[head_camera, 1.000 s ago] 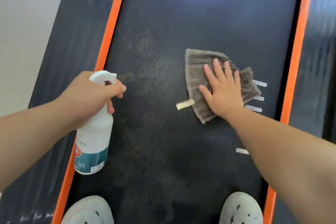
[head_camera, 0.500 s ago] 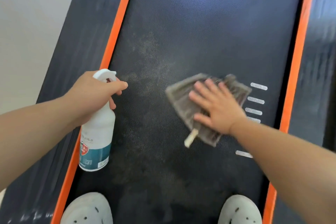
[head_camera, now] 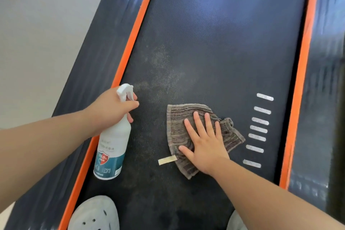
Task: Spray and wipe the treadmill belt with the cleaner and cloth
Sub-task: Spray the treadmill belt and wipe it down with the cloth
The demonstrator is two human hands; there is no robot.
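Note:
The black treadmill belt [head_camera: 214, 46] runs up the middle of the view, with a pale damp patch left of centre. My left hand [head_camera: 110, 108] grips the neck of a white spray bottle [head_camera: 112, 147] with a teal label, held over the belt's left edge, nozzle pointing up and right. A brown striped cloth [head_camera: 179, 123] with a small beige tag lies flat on the belt. My right hand [head_camera: 203, 142] presses on it with straight, spread fingers.
Orange strips [head_camera: 134, 30] border the belt on both sides, with dark side rails [head_camera: 93, 48] beyond them. White dash marks [head_camera: 259, 129] sit on the belt right of the cloth. My white shoes [head_camera: 93, 214] stand on the belt at the bottom. Pale floor [head_camera: 37, 43] lies left.
My right hand has slid the cloth across the belt, first down and left, then turned it so the tag points left. The spray bottle stayed roughly where it was.

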